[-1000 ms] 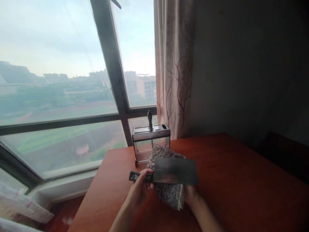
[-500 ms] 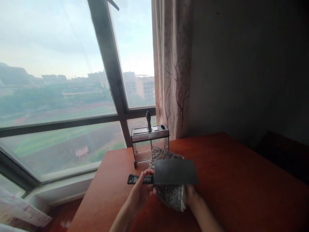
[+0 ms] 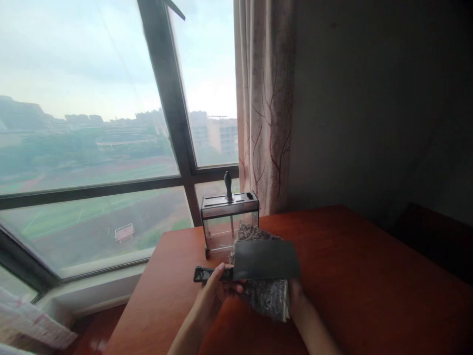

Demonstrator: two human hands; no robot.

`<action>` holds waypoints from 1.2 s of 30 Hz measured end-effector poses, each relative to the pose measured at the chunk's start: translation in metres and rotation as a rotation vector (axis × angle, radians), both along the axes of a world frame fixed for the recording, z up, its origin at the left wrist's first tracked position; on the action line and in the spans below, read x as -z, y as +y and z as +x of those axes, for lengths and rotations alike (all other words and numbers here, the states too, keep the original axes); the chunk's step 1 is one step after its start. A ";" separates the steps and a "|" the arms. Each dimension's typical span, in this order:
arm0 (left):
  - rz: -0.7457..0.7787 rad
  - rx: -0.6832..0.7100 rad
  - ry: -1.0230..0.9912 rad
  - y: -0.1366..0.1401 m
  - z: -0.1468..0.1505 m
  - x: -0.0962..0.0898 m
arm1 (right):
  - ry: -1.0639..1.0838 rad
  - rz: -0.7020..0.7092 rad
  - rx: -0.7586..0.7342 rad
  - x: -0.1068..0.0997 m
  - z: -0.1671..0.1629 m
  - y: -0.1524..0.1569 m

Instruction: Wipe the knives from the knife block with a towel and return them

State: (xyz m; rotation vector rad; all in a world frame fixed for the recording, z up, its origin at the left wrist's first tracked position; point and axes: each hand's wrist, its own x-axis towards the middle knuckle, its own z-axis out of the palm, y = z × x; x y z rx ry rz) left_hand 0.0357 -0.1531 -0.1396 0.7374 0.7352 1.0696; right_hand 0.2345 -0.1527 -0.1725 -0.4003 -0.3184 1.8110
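Observation:
My left hand [image 3: 216, 288] is closed round the black handle of a cleaver [image 3: 264, 260], thumb on top. The cleaver's broad dark blade lies level and points right. Behind it is a shaggy grey cloth [image 3: 268, 298], which shows above and below the blade. My right hand [image 3: 296, 295] is at the cloth's right side, slightly blurred. Its fingers are hidden behind the blade and cloth, and it appears to hold the cloth against the blade's far face.
A clear-sided knife block [image 3: 229, 209] with one dark handle [image 3: 228, 186] sticking up stands at the far left of the reddish wooden table [image 3: 354, 276]. Beyond it are a window [image 3: 92, 182] and a patterned curtain [image 3: 266, 108].
My right hand and the cloth have shifted slightly right behind the blade, and the cloth's lower part has narrowed. The cleaver has tipped and moved only a little, still in my left hand.

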 end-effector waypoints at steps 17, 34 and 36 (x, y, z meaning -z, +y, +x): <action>-0.006 -0.251 0.002 0.006 0.004 0.002 | -0.025 -0.003 0.112 -0.005 0.013 0.004; 0.064 -0.220 0.023 0.003 0.004 -0.005 | -0.082 0.022 -0.181 0.023 0.004 0.002; 0.067 -0.256 -0.012 0.004 0.000 -0.007 | -0.051 0.005 -0.168 0.014 0.005 0.001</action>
